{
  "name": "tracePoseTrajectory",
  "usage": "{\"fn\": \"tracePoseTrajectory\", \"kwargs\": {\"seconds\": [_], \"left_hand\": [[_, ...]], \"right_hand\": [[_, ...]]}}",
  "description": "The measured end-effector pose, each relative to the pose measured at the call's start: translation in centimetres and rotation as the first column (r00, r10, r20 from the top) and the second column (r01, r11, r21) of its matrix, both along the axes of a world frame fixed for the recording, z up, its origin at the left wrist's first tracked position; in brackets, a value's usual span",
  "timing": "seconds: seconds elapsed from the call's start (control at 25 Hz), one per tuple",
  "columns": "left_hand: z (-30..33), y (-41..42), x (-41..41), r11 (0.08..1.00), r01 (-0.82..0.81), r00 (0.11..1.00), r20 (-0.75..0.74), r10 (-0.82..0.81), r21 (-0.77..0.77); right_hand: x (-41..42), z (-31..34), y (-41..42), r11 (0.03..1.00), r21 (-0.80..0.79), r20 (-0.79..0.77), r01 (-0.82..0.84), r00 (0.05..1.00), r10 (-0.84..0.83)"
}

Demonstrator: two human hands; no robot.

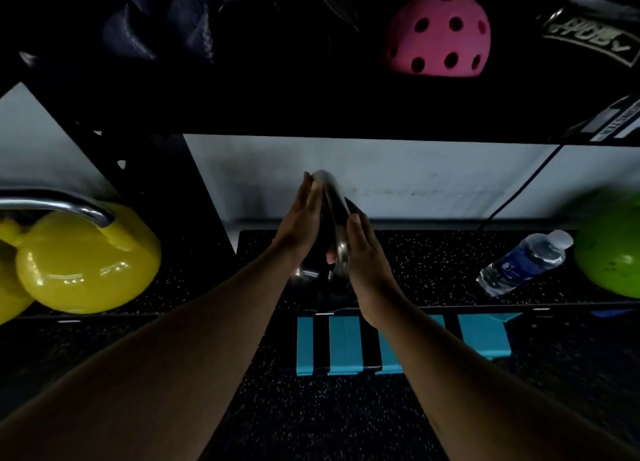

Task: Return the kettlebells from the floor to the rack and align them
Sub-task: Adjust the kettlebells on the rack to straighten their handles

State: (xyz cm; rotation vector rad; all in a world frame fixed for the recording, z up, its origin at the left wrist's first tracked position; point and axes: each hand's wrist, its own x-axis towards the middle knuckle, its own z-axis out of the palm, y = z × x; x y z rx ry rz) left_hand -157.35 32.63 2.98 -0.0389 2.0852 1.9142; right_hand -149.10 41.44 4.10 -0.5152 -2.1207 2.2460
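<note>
A dark kettlebell with a shiny steel handle (330, 204) stands on the rack's lower shelf (415, 252) in the middle of the view. My left hand (301, 221) presses flat against the handle's left side. My right hand (363, 252) presses against its right side, fingers extended. The kettlebell's black body is mostly hidden behind my hands and in shadow. A yellow kettlebell (90, 263) with a chrome handle sits on the same shelf at the left. A green kettlebell (613, 252) sits at the far right edge.
A plastic water bottle (526, 263) lies on the shelf between the dark and green kettlebells. A pink perforated ball (438, 34) rests on the upper shelf. A blue-and-black striped object (346, 344) lies on the speckled floor below the shelf. A black cable runs down the white wall.
</note>
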Motion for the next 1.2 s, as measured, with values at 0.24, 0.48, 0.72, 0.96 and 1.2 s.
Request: {"fn": "tracePoseTrajectory", "kwargs": {"seconds": [0.24, 0.48, 0.72, 0.96, 1.2], "left_hand": [[0.1, -0.9, -1.1, 0.997, 0.071, 0.997, -0.009, -0.071, -0.006], [0.6, -1.5, -0.8, 0.993, 0.118, 0.993, 0.018, -0.118, 0.000], [-0.5, -2.0, -1.1, 0.989, 0.121, 0.992, -0.018, -0.123, -0.082], [-0.2, -1.9, -1.1, 0.986, 0.123, 0.992, -0.012, -0.125, -0.108], [-0.8, -2.2, -1.2, 0.977, 0.135, 0.990, -0.025, -0.141, -0.166]], "right_hand": [[-0.3, 0.1, -2.5, 0.993, -0.117, -0.020, 0.017, 1.000, -0.020], [-0.4, -0.1, -2.7, 0.994, -0.113, -0.041, -0.001, 0.999, -0.004], [-0.5, 0.0, -2.1, 0.988, -0.139, -0.047, -0.062, 0.997, 0.056], [-0.5, 0.5, -1.8, 0.990, -0.119, -0.036, -0.081, 0.996, 0.077], [-0.4, 0.2, -1.7, 0.993, -0.086, -0.059, -0.086, 0.995, 0.081]]}}
